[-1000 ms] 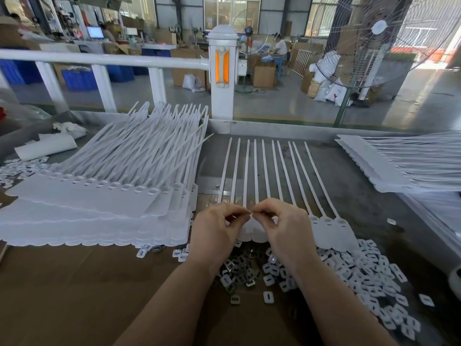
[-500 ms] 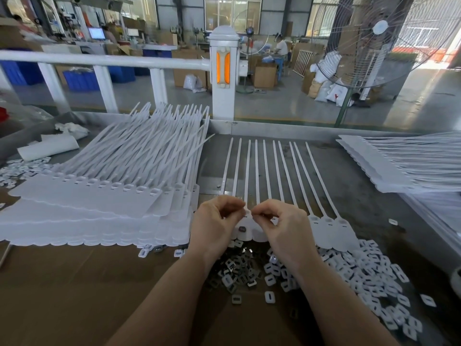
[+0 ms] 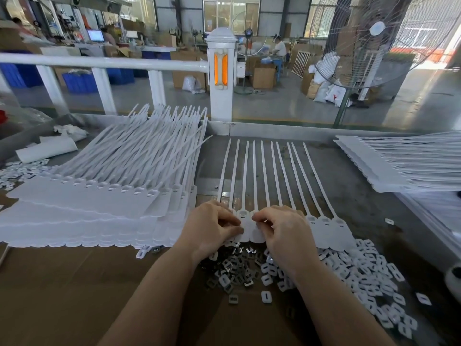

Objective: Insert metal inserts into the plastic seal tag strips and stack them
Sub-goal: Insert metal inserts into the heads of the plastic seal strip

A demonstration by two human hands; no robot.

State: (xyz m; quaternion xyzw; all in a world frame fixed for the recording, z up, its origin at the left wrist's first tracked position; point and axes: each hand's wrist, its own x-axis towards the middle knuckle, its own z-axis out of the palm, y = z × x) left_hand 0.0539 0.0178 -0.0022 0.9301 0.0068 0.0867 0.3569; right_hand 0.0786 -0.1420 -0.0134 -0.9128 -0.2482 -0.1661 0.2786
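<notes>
A white seal tag strip [image 3: 324, 228] lies flat on the bench, its several thin tails pointing away from me. My left hand [image 3: 212, 228] and my right hand [image 3: 282, 228] rest on its tag heads near the left end, fingers curled and pressing at the small sockets. Fingertips nearly meet over one head; whether an insert sits under them is hidden. A heap of metal inserts [image 3: 237, 268] lies just below my hands. White plastic caps [image 3: 364, 275] spread to the right of it.
A tall stack of finished strips [image 3: 99, 203] fills the left of the bench. Another stack [image 3: 399, 166] lies at the right edge. A white railing post [image 3: 222, 78] stands behind the bench, a large fan [image 3: 374, 38] at the far right. Brown cardboard [image 3: 62, 295] covers the near bench.
Both hands have dropped slightly from pinching together above the strip to pressing on the tag heads. The strip has not shifted.
</notes>
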